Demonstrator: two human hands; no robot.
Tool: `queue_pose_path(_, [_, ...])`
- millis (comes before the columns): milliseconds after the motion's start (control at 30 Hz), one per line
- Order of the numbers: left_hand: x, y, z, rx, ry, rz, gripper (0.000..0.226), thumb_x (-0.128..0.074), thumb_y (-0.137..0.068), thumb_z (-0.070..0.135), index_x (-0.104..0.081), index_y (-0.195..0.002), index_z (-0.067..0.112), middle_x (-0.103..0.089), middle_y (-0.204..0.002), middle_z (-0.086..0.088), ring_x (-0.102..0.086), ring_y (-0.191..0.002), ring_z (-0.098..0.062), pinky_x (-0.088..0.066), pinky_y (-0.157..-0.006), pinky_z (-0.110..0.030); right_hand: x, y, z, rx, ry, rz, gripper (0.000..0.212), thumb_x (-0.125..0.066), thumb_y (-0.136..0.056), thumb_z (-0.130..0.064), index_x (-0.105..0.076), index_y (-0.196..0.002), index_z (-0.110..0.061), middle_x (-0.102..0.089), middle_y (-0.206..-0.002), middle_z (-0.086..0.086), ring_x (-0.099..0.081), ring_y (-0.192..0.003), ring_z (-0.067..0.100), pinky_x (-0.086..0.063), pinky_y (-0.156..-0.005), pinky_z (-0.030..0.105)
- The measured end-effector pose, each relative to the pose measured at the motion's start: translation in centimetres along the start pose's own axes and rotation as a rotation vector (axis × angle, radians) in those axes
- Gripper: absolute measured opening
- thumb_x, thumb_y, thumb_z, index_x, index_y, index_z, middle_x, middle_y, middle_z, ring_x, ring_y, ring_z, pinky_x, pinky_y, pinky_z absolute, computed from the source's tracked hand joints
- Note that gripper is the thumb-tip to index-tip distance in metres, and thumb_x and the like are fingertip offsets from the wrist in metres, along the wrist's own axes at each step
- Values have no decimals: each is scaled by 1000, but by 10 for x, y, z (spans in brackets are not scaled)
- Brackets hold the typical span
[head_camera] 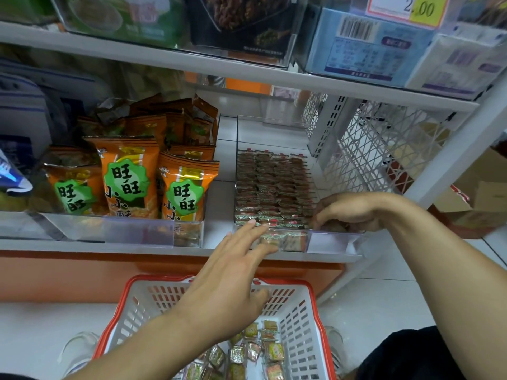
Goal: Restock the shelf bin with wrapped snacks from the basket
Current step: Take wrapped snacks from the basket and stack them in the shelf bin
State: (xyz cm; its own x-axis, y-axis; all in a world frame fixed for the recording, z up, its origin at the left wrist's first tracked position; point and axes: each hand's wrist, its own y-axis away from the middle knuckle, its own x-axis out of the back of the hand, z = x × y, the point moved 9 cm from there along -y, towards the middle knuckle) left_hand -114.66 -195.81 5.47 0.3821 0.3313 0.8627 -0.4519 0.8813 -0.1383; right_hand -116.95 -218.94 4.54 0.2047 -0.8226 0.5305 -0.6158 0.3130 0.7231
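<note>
A clear shelf bin (333, 241) on the lower shelf holds rows of small brown wrapped snacks (274, 185). My right hand (348, 211) reaches into the bin's front right corner with fingers curled round a few snacks there. My left hand (233, 272) stretches toward the bin's front edge, fingers straight, fingertips touching the front row of snacks. Below, a white basket with a red rim (301, 311) stands on the floor with several loose wrapped snacks (255, 352) in its bottom.
Orange snack bags (129, 176) fill the bin to the left on the same shelf. A white shelf board (247, 75) runs overhead with boxed goods on it. White wire mesh (384, 144) closes the shelf's right side. Cardboard boxes (480, 204) sit at the far right.
</note>
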Motion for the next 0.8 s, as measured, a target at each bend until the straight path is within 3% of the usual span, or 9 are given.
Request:
queue_pose_path(133, [0,-1,-1,-2,12,4,68,-66,-91,50,-34,-151,45,-1,-166,26,26,-141,16,19,-108,-14,4,0,3,41,-102,8,23,-71,-91,-10,-65,-111,0,-71,-92,10,-65,-82,22,-50,-61,28])
queue_pose_path(233, [0,-1,0,-1,14,0,65,-66,-91,50,-38,-149,45,0,-166,26,30,-138,18,20,-108,-14,6,3,4,34,-146,26,30,-68,-92,-3,-61,-121,-7,-78,-88,3,-73,-70,10,-53,-55,20])
queue_pose_path(300, [-1,-1,0,-2,3,-4,63,-66,-91,50,-39,-147,45,0,-166,25,27,-140,16,20,-107,-13,10,5,3,40,-100,94,30,-66,-91,0,-63,-119,-11,-77,-85,5,-70,-63,10,-51,-50,19])
queue_pose_path(400, [0,0,0,-2,-5,-6,61,-67,-91,51,-42,-146,44,0,-167,25,22,-146,10,19,-107,-15,11,11,-7,64,88,169,24,-64,-91,-5,-69,-109,-20,-73,-73,-6,-63,-58,6,-45,-47,16])
queue_pose_path(467, [0,0,0,0,-3,-9,60,-67,-91,52,-44,-146,44,0,-167,24,20,-150,6,18,-109,-17,6,14,-14,90,220,160,18,-67,-93,-19,-71,-109,-25,-71,-92,-9,-63,-82,8,-48,-66,19])
queue_pose_path(533, [0,0,0,1,2,-10,60,-67,-91,51,-44,-146,43,1,-168,24,21,-151,5,16,-111,-19,0,15,-15,88,215,109,18,-67,-95,-35,-71,-111,-27,-68,-113,-9,-60,-109,13,-48,-95,27])
queue_pose_path(600, [0,1,-1,0,5,-14,60,-67,-91,51,-44,-146,43,1,-167,24,22,-150,6,16,-111,-19,-1,14,-14,89,197,100,20,-63,-96,-43,-69,-107,-27,-65,-120,-8,-57,-117,15,-43,-106,32])
queue_pose_path(700, [-1,0,0,-8,-1,-17,58,-67,-91,51,-46,-145,43,1,-167,23,22,-150,6,15,-110,-18,11,9,-13,81,246,210,10,-62,-98,-30,-70,-99,-24,-67,-114,-3,-60,-107,18,-49,-94,34])
queue_pose_path(800, [-1,0,0,-8,-6,-13,57,-68,-90,51,-48,-143,43,0,-167,24,21,-150,6,14,-110,-17,18,6,-11,39,312,286,14,-64,-94,-32,-70,-94,-20,-67,-95,-3,-59,-82,14,-48,-65,29])
